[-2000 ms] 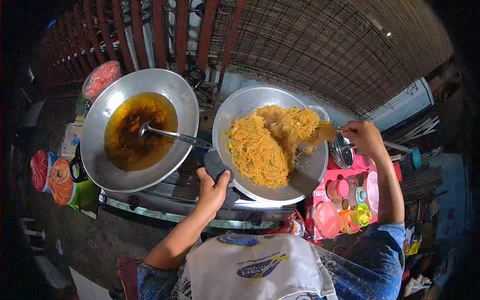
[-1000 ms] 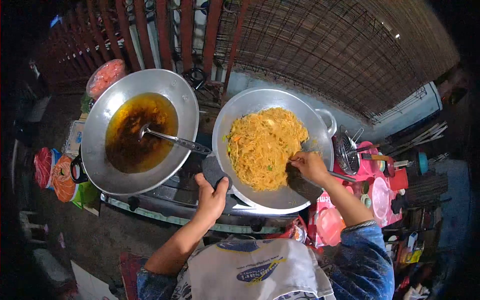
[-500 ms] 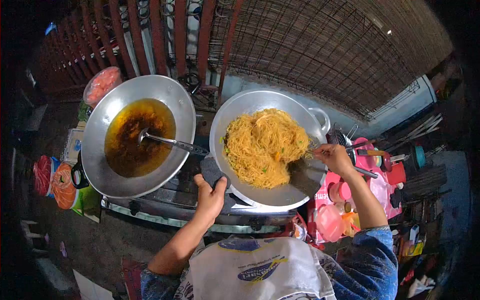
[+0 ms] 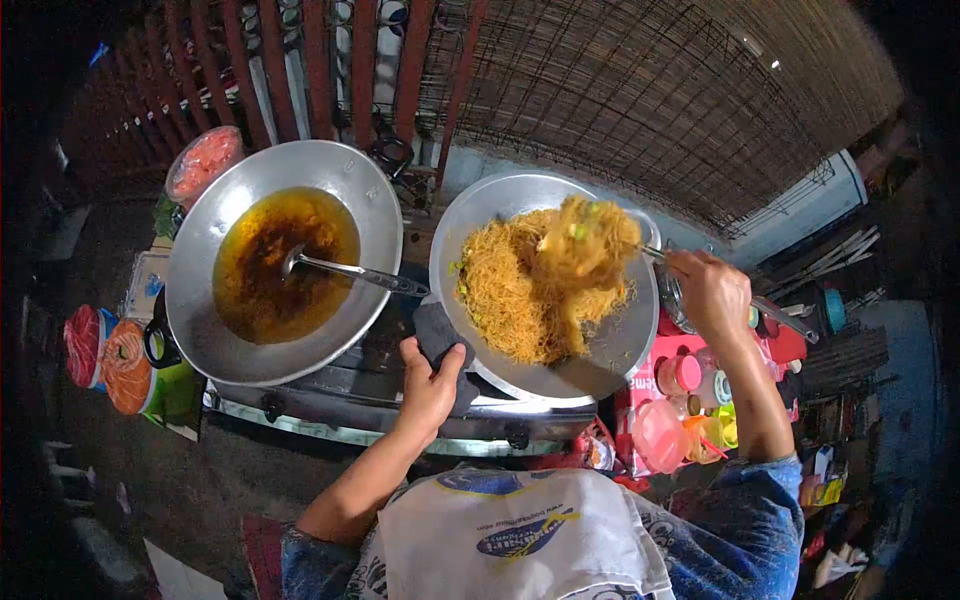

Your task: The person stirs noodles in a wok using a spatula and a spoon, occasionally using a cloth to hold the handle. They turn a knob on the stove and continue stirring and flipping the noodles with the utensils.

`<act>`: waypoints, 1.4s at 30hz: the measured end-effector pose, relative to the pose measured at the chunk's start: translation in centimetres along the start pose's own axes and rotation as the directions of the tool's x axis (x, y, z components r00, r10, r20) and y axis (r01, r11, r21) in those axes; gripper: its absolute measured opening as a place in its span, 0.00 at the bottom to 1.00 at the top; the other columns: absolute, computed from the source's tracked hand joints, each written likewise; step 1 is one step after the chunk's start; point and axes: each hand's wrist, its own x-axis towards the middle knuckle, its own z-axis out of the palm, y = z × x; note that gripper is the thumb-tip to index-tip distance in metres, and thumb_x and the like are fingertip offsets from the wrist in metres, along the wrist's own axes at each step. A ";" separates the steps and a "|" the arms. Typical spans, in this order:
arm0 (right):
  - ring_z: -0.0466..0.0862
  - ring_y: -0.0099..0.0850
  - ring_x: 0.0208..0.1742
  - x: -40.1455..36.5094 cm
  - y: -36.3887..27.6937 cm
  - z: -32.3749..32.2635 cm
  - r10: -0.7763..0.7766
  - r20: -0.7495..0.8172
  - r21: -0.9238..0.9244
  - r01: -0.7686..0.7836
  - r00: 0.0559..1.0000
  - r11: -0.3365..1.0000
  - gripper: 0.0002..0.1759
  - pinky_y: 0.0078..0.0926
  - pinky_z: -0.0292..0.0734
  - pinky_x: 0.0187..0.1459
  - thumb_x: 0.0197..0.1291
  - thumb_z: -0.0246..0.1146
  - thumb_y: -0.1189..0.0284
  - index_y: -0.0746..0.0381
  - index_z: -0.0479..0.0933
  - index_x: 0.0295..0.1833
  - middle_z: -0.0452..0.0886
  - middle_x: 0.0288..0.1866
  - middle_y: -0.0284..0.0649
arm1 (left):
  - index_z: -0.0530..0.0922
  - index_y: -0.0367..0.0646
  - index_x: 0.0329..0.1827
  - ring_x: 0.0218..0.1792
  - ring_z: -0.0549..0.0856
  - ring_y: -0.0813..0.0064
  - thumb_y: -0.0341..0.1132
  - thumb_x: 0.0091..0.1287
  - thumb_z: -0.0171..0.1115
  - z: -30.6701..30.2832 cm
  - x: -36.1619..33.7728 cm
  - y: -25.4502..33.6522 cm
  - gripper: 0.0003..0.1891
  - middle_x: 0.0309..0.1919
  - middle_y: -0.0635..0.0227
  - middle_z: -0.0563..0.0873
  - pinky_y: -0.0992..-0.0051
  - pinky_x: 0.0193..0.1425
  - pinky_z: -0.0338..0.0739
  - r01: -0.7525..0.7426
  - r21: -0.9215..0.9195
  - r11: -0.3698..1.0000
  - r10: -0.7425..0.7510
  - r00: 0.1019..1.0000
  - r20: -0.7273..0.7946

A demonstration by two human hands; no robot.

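My left hand is closed on a folded dark cloth, pressed against the near left rim of the right-hand metal wok. A heap of thin yellow-brown noodles with green bits fills much of this wok. My right hand grips a long metal spatula over the wok's right edge. On its far end, a raised clump of noodles is blurred by motion and hides the blade.
A second wok with dark oil stands left, a ladle resting in it. Both are on a stove. Pink-lidded jars crowd the right side. A bag of pink pieces sits behind the left wok.
My right hand has risen and moved right with the spatula, lifting a clump of noodles off the heap. My left hand stays on the cloth at the rim.
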 end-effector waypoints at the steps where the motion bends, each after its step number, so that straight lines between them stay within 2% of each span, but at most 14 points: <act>1: 0.81 0.40 0.31 -0.1 -0.3 0.2 -0.042 -0.038 -0.102 0.038 0.998 0.994 0.10 0.35 0.76 0.33 0.53 0.56 0.70 0.53 0.80 0.40 0.80 0.31 0.39 | 0.58 0.37 0.53 0.45 0.74 0.72 0.39 0.61 0.60 -0.2 0.0 -0.2 0.25 0.45 0.60 0.74 0.74 0.51 0.68 0.002 0.004 1.000 -0.002 1.000 0.004; 2: 0.81 0.40 0.31 -0.1 -0.4 0.2 -0.035 -0.038 -0.104 0.031 0.999 0.994 0.10 0.35 0.76 0.33 0.53 0.56 0.70 0.53 0.80 0.40 0.80 0.31 0.39 | 0.58 0.37 0.54 0.46 0.73 0.72 0.39 0.61 0.59 -0.3 0.2 -0.6 0.25 0.45 0.61 0.74 0.73 0.52 0.67 0.005 -0.028 1.000 -0.004 1.000 0.028; 5: 0.82 0.36 0.30 0.2 -0.8 0.0 -0.254 -0.143 -0.235 0.216 0.957 0.947 0.12 0.34 0.76 0.29 0.51 0.55 0.72 0.49 0.80 0.39 0.77 0.30 0.36 | 0.58 0.37 0.54 0.47 0.73 0.71 0.39 0.61 0.59 -0.3 0.0 -0.5 0.25 0.46 0.60 0.73 0.73 0.53 0.66 0.001 -0.025 1.000 0.000 0.999 0.041; 12: 0.82 0.38 0.29 1.0 -0.1 -1.8 -0.186 0.102 -0.352 0.210 0.977 0.912 0.08 0.35 0.77 0.28 0.46 0.56 0.72 0.52 0.79 0.34 0.79 0.27 0.40 | 0.57 0.36 0.55 0.49 0.71 0.69 0.40 0.61 0.59 -0.1 0.1 -0.5 0.27 0.47 0.59 0.71 0.71 0.56 0.64 -0.019 -0.001 1.000 0.019 0.999 0.030; 14: 0.82 0.39 0.28 1.1 1.1 -1.3 -0.141 0.301 -0.404 0.260 0.943 0.877 0.07 0.35 0.77 0.28 0.45 0.56 0.71 0.54 0.78 0.32 0.80 0.26 0.41 | 0.57 0.35 0.55 0.49 0.71 0.68 0.40 0.61 0.59 0.3 0.1 -0.8 0.27 0.47 0.58 0.70 0.71 0.56 0.63 -0.013 0.006 1.000 0.013 1.000 0.002; 18: 0.83 0.39 0.32 1.0 3.1 1.8 -0.122 0.401 -0.458 0.314 0.908 0.831 0.07 0.35 0.77 0.29 0.44 0.57 0.70 0.55 0.78 0.32 0.81 0.28 0.42 | 0.57 0.31 0.54 0.51 0.69 0.63 0.38 0.61 0.57 0.6 0.5 -1.8 0.26 0.47 0.52 0.68 0.68 0.58 0.61 -0.053 0.100 0.994 0.058 0.997 -0.055; 20: 0.83 0.41 0.35 0.2 4.5 7.3 -0.343 0.387 -0.435 0.497 0.856 0.751 0.08 0.38 0.77 0.32 0.47 0.56 0.69 0.56 0.78 0.33 0.82 0.32 0.44 | 0.57 0.30 0.53 0.51 0.69 0.62 0.37 0.60 0.57 0.8 0.9 -2.7 0.26 0.47 0.50 0.68 0.67 0.58 0.61 -0.103 0.143 0.984 0.114 0.991 -0.071; 22: 0.82 0.43 0.37 1.8 0.5 11.4 -0.034 0.505 -0.134 0.117 0.862 0.984 0.09 0.42 0.77 0.34 0.52 0.55 0.68 0.56 0.79 0.36 0.81 0.36 0.46 | 0.56 0.29 0.53 0.51 0.69 0.60 0.36 0.60 0.56 0.9 0.9 -2.7 0.26 0.47 0.48 0.68 0.66 0.58 0.61 -0.151 0.189 0.970 0.169 0.982 -0.083; 24: 0.83 0.46 0.34 1.7 -2.8 14.1 -0.014 0.354 0.105 -0.024 0.935 0.994 0.09 0.43 0.78 0.36 0.54 0.55 0.69 0.55 0.79 0.38 0.81 0.31 0.49 | 0.56 0.28 0.53 0.51 0.69 0.58 0.35 0.59 0.56 1.2 0.5 -1.6 0.26 0.47 0.46 0.68 0.65 0.58 0.61 -0.141 0.263 0.955 0.175 0.978 -0.111; 27: 0.82 0.47 0.35 1.5 -4.1 15.1 0.029 0.243 0.315 -0.107 0.970 0.943 0.09 0.43 0.77 0.36 0.54 0.56 0.69 0.53 0.79 0.39 0.81 0.31 0.50 | 0.56 0.27 0.52 0.51 0.69 0.57 0.34 0.59 0.56 1.0 0.2 -0.7 0.26 0.47 0.45 0.68 0.65 0.58 0.61 -0.076 0.264 0.961 0.100 0.992 -0.078; 30: 0.81 0.47 0.35 0.7 -3.2 13.6 0.036 0.183 0.438 -0.114 0.982 0.892 0.11 0.42 0.76 0.36 0.54 0.57 0.69 0.52 0.80 0.42 0.81 0.32 0.49 | 0.56 0.28 0.51 0.50 0.70 0.57 0.34 0.58 0.56 1.3 0.8 -2.1 0.25 0.46 0.46 0.68 0.65 0.58 0.61 -0.121 0.240 0.963 0.156 0.978 -0.135; 33: 0.82 0.43 0.36 0.1 -2.6 11.4 0.108 0.200 0.406 -0.182 0.974 0.896 0.10 0.37 0.76 0.38 0.53 0.61 0.69 0.53 0.81 0.41 0.82 0.34 0.44 | 0.57 0.29 0.51 0.49 0.71 0.57 0.34 0.58 0.56 1.2 1.0 -2.4 0.24 0.45 0.47 0.69 0.65 0.57 0.63 -0.076 0.206 0.976 0.104 0.987 -0.126; 38: 0.82 0.43 0.34 -0.9 -0.8 8.1 0.083 0.172 0.305 -0.133 0.982 0.943 0.09 0.36 0.76 0.36 0.53 0.60 0.68 0.54 0.81 0.40 0.82 0.34 0.43 | 0.58 0.30 0.50 0.48 0.72 0.60 0.34 0.58 0.58 1.0 0.8 -1.9 0.24 0.45 0.50 0.70 0.66 0.55 0.64 -0.095 0.140 0.986 0.110 0.988 -0.104; 42: 0.82 0.42 0.31 -1.0 0.1 4.2 0.027 -0.017 0.180 -0.024 0.999 0.983 0.11 0.38 0.77 0.32 0.53 0.55 0.71 0.51 0.80 0.40 0.82 0.32 0.44 | 0.60 0.32 0.49 0.46 0.72 0.64 0.37 0.58 0.60 0.6 0.6 -1.8 0.23 0.44 0.54 0.70 0.67 0.53 0.65 -0.104 0.094 0.990 0.111 0.991 -0.073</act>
